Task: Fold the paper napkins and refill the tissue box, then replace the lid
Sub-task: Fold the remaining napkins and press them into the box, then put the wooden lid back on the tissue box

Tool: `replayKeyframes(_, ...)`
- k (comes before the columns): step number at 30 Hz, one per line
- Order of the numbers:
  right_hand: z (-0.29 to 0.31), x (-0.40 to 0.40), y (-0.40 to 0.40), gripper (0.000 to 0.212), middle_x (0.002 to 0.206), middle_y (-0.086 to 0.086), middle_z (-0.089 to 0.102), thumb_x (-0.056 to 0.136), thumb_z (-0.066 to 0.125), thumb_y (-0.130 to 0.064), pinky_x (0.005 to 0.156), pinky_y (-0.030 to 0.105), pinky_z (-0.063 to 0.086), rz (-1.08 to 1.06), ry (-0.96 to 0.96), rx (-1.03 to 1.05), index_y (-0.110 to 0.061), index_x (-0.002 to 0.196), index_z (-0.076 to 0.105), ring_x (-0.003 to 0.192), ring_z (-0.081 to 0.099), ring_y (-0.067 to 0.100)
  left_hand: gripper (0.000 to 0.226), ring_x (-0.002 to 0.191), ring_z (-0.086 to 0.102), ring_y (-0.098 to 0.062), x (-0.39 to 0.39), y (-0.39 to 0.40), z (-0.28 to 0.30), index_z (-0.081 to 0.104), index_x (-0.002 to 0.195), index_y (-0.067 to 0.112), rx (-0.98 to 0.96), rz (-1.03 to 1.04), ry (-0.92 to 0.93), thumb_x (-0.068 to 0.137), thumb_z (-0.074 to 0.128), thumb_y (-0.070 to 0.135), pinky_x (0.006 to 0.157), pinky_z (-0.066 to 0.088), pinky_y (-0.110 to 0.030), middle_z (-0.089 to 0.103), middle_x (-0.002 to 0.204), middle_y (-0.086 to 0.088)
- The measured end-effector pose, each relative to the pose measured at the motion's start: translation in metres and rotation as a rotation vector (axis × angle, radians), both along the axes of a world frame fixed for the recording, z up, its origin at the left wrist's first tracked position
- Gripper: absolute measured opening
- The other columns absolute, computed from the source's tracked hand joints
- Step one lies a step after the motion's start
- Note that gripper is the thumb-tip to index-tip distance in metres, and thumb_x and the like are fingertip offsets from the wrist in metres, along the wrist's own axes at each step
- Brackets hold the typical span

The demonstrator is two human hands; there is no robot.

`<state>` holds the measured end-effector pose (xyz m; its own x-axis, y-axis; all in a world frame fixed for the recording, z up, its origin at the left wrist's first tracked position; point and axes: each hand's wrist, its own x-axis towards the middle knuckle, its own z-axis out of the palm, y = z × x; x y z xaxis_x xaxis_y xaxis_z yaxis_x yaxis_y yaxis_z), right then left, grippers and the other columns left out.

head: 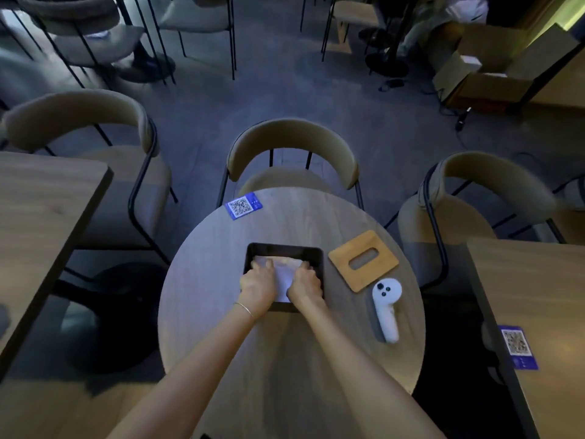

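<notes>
**Napkins seated in box; lid lying to the right**

Item 1. Tissue box (317,264): black, open-topped, roughly square, near the middle of the round wooden table (221,264). Lid off.

Item 2. Paper napkins (282,280): white stack inside the box, lying flat, long axis running away from the person. Partly covered by both hands.

Item 3. Left hand (257,285): palm down on the left part of the stack, fingers curled forward over its far edge, pressing rather than gripping as far as can be told. Thin bracelet at the wrist.

Item 4. Right hand (304,282): palm down on the right part of the stack, fingers bent over the far edge against the box's right wall. Same pressing posture.

Item 5. Wooden lid (348,253): flat on the table just beside the box's right side, turned diagonally, oblong slot running from lower left to upper right. It lies rightward of both hands; the right hand is the nearer and likely the one to fetch it once the stack is settled.

Item 6. White handheld controller (386,307): near the lid's front corner, well clear of the box.

Item 7. Blue QR-code card (244,205): far left rim of the table.

Surroundings: dim dining room, padded chairs around, further wooden tables either side, cardboard boxes at far right.
</notes>
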<state>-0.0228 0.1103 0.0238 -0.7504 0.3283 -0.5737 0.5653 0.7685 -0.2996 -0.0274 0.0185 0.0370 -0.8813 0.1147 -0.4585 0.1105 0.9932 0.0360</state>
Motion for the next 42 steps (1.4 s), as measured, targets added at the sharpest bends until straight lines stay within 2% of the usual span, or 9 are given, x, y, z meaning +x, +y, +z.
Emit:
replayKeyframes(4, 0.01, 0.024, 0.0, 0.067, 0.145, 0.015, 0.042, 0.092, 0.053, -0.003, 0.102, 0.039, 0.043, -0.04, -0.046, -0.033, -0.006, 0.15, 0.019, 0.133, 0.046, 0.031, 0.051, 0.116, 0.06, -0.03, 0.022, 0.0, 0.0, 0.019, 0.146, 0.006, 0.021, -0.006, -0.012, 0.097, 0.034, 0.008, 0.09, 0.051, -0.037, 0.04, 0.139, -0.02)
replayKeyframes(9, 0.052, 0.017, 0.019, 0.04, 0.132, 0.015, 0.054, 0.091, 0.056, -0.016, 0.092, 0.039, 0.048, 0.041, 0.078, -0.004, -0.006, 0.129, 0.052, 0.121, 0.055, 0.033, 0.04, 0.114, 0.055, -0.034, 0.024, 0.005, 0.026, 0.043, 0.133, 0.009, 0.173, 0.052, 0.045, 0.093, 0.042, 0.006, 0.09, 0.047, -0.038, 0.043, 0.13, -0.018)
replayKeyframes(13, 0.072, -0.007, 0.069, 0.022, 0.105, 0.007, 0.069, 0.087, 0.061, -0.028, 0.077, 0.032, 0.049, -0.13, 0.354, -0.097, -0.013, 0.103, 0.067, 0.099, 0.064, 0.025, 0.03, 0.102, 0.059, -0.029, 0.027, 0.036, 0.057, 0.059, 0.118, 0.011, 0.669, 0.094, 0.271, 0.09, 0.051, 0.011, 0.086, 0.046, -0.034, 0.057, 0.116, -0.014)
replayKeyframes(18, 0.052, -0.027, 0.153, 0.024, 0.106, 0.019, 0.07, 0.088, 0.055, -0.014, 0.083, 0.037, 0.049, -0.272, 0.372, -0.122, 0.002, 0.1, 0.068, 0.102, 0.063, 0.033, 0.031, 0.111, 0.056, -0.015, 0.03, 0.126, 0.064, 0.056, 0.125, 0.012, 1.243, 0.415, -0.275, 0.094, 0.053, 0.014, 0.087, 0.045, -0.024, 0.059, 0.127, -0.007)
replayKeyframes(21, 0.017, -0.031, 0.187, 0.029, 0.114, 0.018, 0.067, 0.085, 0.054, -0.016, 0.088, 0.034, 0.047, -0.265, 0.226, -0.103, -0.001, 0.107, 0.066, 0.11, 0.06, 0.034, 0.044, 0.104, 0.049, -0.012, 0.017, 0.171, 0.038, 0.04, 0.137, 0.008, 1.177, 0.635, -0.405, 0.095, 0.052, 0.016, 0.068, 0.043, -0.01, 0.05, 0.125, -0.003)
replayKeyframes(25, -0.017, -0.035, 0.21, 0.035, 0.12, 0.014, 0.062, 0.083, 0.06, -0.024, 0.093, 0.035, 0.045, -0.209, 0.21, -0.073, -0.007, 0.114, 0.059, 0.115, 0.056, 0.032, 0.076, 0.143, 0.021, -0.035, -0.006, 0.193, 0.0, 0.008, 0.15, 0.008, 0.911, 0.871, -0.369, 0.092, 0.053, 0.026, 0.115, 0.029, -0.038, 0.011, 0.157, -0.022)
replayKeyframes(27, -0.021, -0.039, 0.212, 0.031, 0.117, 0.014, 0.062, 0.084, 0.059, -0.02, 0.089, 0.032, 0.044, -0.196, 0.23, -0.088, -0.007, 0.112, 0.059, 0.112, 0.057, 0.031, 0.079, 0.147, 0.003, -0.037, -0.012, 0.198, -0.011, -0.002, 0.151, 0.004, 0.865, 0.921, -0.299, 0.093, 0.051, 0.02, 0.12, 0.013, -0.043, -0.004, 0.158, -0.023)
replayKeyframes(35, -0.028, -0.047, 0.212, 0.034, 0.129, 0.018, 0.048, 0.086, 0.058, -0.01, 0.099, 0.039, 0.043, -0.264, 0.257, 0.022, -0.008, 0.119, 0.057, 0.12, 0.047, 0.034, 0.075, 0.14, 0.018, -0.035, -0.023, 0.212, -0.024, 0.012, 0.15, 0.013, 0.842, 0.911, -0.012, 0.087, 0.053, 0.01, 0.113, 0.023, -0.049, 0.017, 0.154, -0.014)
replayKeyframes(42, -0.003, -0.058, 0.214, 0.04, 0.13, 0.022, 0.043, 0.088, 0.063, -0.011, 0.094, 0.036, 0.042, -0.367, 0.387, -0.074, 0.0, 0.125, 0.051, 0.122, 0.045, 0.037, 0.062, 0.128, 0.032, -0.034, -0.055, 0.208, 0.005, 0.029, 0.145, 0.014, 0.686, 0.53, 0.329, 0.086, 0.048, 0.004, 0.103, 0.032, -0.045, 0.031, 0.146, -0.012)
